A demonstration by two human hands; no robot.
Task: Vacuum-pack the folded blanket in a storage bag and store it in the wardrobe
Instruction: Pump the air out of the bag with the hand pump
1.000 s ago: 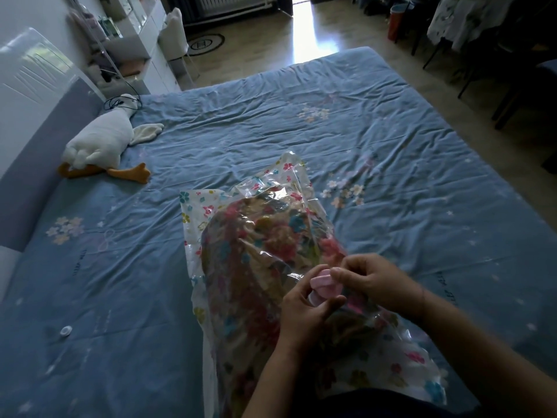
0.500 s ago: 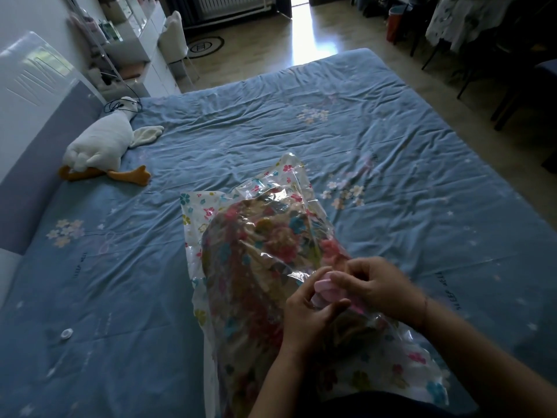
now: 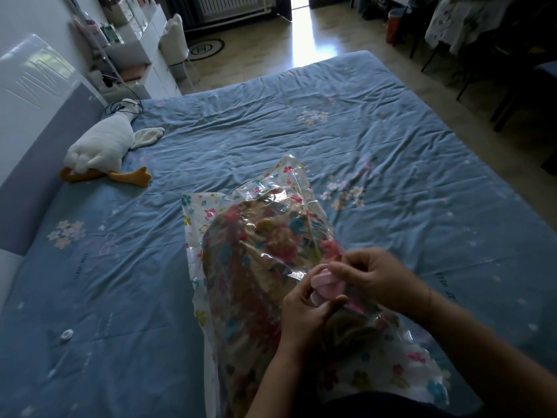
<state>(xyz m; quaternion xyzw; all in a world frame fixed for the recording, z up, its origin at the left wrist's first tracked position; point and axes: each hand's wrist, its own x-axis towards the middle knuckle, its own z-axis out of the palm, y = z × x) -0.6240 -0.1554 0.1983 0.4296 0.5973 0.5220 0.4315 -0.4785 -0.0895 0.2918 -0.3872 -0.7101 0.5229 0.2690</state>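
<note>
A round rug [image 3: 206,46] at the top shows a large H; lettering on the blue bed [image 3: 391,140] is too blurred to read. A plush goose [image 3: 99,143] lies upper left. Lower centre, the clear flowered storage bag [image 3: 205,212] holds the folded blanket [image 3: 271,242]; left hand [image 3: 304,318] and right hand [image 3: 379,279] together pinch its pink valve [image 3: 324,282].

Bare forearms [image 3: 482,351] (thin right-wrist band [image 3: 430,298]).

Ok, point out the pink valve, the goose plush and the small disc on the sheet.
pink valve [image 3: 325,282]: head view, its top.
goose plush [image 3: 101,144]: head view, white body.
small disc [image 3: 66,334]: head view, its centre.
</note>
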